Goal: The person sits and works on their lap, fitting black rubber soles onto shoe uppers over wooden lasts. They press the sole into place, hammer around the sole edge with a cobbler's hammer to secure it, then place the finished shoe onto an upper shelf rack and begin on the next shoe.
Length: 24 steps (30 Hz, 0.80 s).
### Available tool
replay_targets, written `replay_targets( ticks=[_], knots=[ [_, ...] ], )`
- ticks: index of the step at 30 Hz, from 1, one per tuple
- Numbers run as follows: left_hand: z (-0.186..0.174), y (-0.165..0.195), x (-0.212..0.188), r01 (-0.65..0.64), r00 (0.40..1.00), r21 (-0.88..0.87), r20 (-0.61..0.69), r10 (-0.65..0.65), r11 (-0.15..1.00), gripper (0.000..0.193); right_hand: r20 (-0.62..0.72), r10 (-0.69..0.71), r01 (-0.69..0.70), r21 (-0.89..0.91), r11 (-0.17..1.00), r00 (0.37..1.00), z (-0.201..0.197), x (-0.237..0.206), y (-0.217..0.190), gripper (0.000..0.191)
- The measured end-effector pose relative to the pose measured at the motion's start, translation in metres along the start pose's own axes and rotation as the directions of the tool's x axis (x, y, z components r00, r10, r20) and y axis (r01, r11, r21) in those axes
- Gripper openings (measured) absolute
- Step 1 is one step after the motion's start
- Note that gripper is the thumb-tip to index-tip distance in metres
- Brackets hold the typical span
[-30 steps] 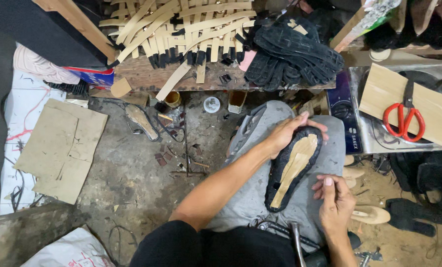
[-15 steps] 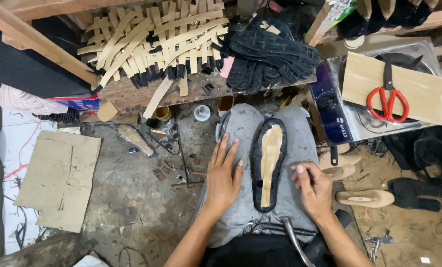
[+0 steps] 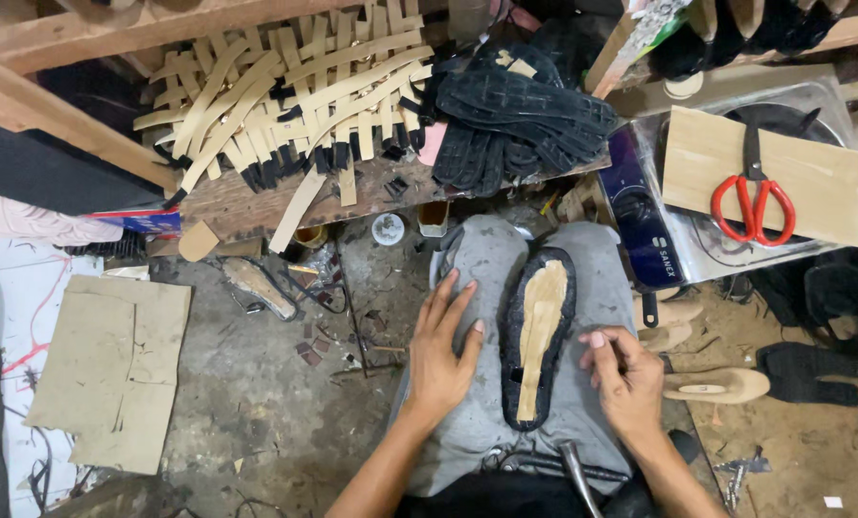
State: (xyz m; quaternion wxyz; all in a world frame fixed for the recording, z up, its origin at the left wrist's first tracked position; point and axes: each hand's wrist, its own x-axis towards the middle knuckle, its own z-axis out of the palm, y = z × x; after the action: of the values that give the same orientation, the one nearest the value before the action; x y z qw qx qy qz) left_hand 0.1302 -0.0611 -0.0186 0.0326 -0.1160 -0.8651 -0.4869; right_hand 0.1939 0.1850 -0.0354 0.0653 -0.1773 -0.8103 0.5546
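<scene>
Cardboard sheet (image 3: 107, 369): lower left of the frame, flat on the floor, tan, ragged at the edges.
White sheet (image 3: 11, 355): far left edge, under the cardboard, with red scribbled lines.
Cardboard panel (image 3: 707, 158): upper right, pale tan rectangle lying on a grey tray; red-handled scissors (image 3: 753, 197) rest on it.
Dark blue appliance (image 3: 635, 216): right of centre, white lettering on its face.
Red-and-blue packet (image 3: 136, 221): left, at the edge of the wooden bench.
Shoe sole (image 3: 537, 336): centre, lengthwise on the grey cloth over the lap; black rim, tan inner layer facing up.
Left hand (image 3: 443, 360): fingers spread, flat on the grey cloth just beside the sole's left edge; holds nothing.
Right hand (image 3: 628, 379): fingers curled together just beside the sole's right edge; whether they pinch anything cannot be told.
Strips (image 3: 266, 91): upper left, tan woven strips heaped on the bench.
Black soles (image 3: 520, 120): upper centre, stacked beside the strips.
</scene>
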Motion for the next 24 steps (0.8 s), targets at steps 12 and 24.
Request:
replay_targets(
  ticks=[12,24],
  knots=[
    [0.033,0.009,0.021,-0.075,0.992,-0.018,0.096,0.076,0.997,0.048,-0.085,-0.356,0.362,0.069,0.930,0.930,0.004,0.171,-0.058,0.020],
    [0.001,-0.008,0.012,0.027,1.000,-0.003,0.003,-0.027,1.000,0.050,0.453,-0.607,0.756,-0.443,0.483,0.653,0.038,0.294,-0.097,0.075]
  ],
)
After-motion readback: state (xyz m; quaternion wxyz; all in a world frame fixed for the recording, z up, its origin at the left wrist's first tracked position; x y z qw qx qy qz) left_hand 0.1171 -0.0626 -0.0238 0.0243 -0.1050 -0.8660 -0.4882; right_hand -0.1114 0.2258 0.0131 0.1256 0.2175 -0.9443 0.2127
